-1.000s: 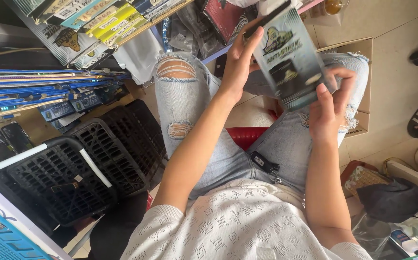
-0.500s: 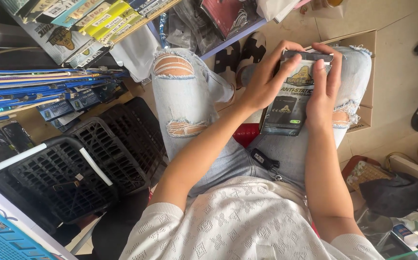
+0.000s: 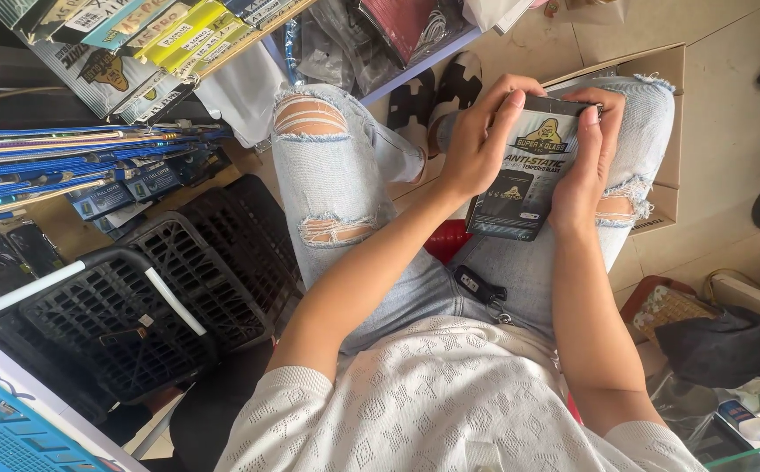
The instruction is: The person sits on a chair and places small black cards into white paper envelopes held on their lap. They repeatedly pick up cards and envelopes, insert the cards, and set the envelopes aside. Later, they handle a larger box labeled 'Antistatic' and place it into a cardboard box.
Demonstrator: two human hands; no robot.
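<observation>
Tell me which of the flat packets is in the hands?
The dark packet over the lap, held between the left hand and right hand. The other flat packets lie stacked on the shelf at upper left, untouched.

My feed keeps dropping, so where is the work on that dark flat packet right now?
Done: the dark flat packet is picked up and rests over the right knee. In hand: left hand and right hand grip its two sides, fingertips at the top edge. Left: the packet looks unopened, nothing drawn out. Similar packets lie stacked on the shelf, black baskets beside the leg.
</observation>
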